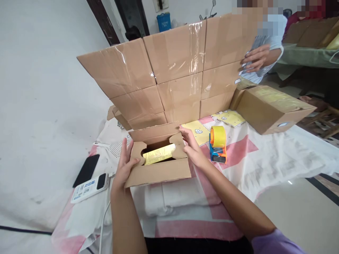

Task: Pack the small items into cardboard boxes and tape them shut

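No wording can be read for certain. The yellow slip (159, 154) in the box (159, 171) bears blurred print; the white device (87, 190) and blue bin (164, 22) carry illegible lettering.

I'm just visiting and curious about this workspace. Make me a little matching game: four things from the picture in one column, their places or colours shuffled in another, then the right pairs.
Things
1. Open box
2. Tape dispenser
3. Phone-like slab
4. Yellow item

Places and colours
A. Blue and orange, with a yellow roll
B. Tilted inside a cardboard opening
C. Between the left hand and the right hand
D. Black, near a white device

Right pairs: 1-C, 2-A, 3-D, 4-B
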`<state>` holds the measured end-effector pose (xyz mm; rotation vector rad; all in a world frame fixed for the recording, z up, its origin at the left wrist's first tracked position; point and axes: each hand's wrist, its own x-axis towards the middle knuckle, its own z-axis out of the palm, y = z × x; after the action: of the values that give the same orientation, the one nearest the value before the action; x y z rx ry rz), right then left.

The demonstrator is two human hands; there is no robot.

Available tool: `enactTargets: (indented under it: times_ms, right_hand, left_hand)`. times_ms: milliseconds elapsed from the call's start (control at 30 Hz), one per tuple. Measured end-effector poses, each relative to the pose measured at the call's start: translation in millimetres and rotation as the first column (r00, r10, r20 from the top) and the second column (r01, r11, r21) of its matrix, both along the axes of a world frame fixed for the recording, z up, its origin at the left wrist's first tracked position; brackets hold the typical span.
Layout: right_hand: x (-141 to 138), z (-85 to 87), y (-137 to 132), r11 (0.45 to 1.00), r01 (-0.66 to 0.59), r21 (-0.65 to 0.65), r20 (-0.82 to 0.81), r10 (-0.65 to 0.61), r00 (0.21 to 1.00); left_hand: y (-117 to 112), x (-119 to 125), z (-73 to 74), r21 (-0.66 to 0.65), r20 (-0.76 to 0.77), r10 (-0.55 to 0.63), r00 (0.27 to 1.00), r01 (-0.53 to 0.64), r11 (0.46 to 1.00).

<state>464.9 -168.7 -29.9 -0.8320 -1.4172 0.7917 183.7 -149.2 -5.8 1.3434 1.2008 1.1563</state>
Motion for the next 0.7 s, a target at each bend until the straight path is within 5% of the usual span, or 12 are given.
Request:
enactTargets:
  times_ms: [100, 233, 333, 433, 567, 700]
  right_hand:
    - [6.3, -0.7, 7.1, 0.998, 0.008, 0.060, -0.017, -0.007, 1.000]
    - [30.2, 2.9, 4.8, 0.989, -0.067, 0.133, 0.244, 0.033, 0.969]
    - [48.6, 14.1, -9.0, 0.975, -0.222, -0.022, 0.462, 0.207, 0.863]
    - [46.5, 22.3, -23.4, 0.932, -0.288, -0.222, 0.452, 0.360, 0.816]
    - [12.5, 17.8, -24.2, 0.973, 0.010, -0.232, 0.172, 0.031, 0.985]
    - [-12.7, 10.7, -15.4, 0.963, 0.123, -0.239, 0.016, -0.123, 0.992]
  left_hand:
    - [-6.0, 0.7, 4.4, 0.082, -0.122, -0.010, 0.993, 0.020, 0.996]
    - [1.3, -6.8, -6.3, 0.220, -0.202, 0.090, 0.975, -0.045, 0.974]
    - [7.8, -8.9, -17.7, 0.189, -0.155, 0.109, 0.982, -0.079, 0.979]
    - [4.3, -3.6, -20.1, 0.135, -0.030, 0.087, 0.996, -0.082, 0.987]
    - [-11.4, 7.5, -14.9, 0.089, 0.263, 0.004, 0.965, -0.029, 0.996]
    - [-20.4, 10.9, -10.1, 0.114, 0.067, 0.104, 0.992, -0.111, 0.987]
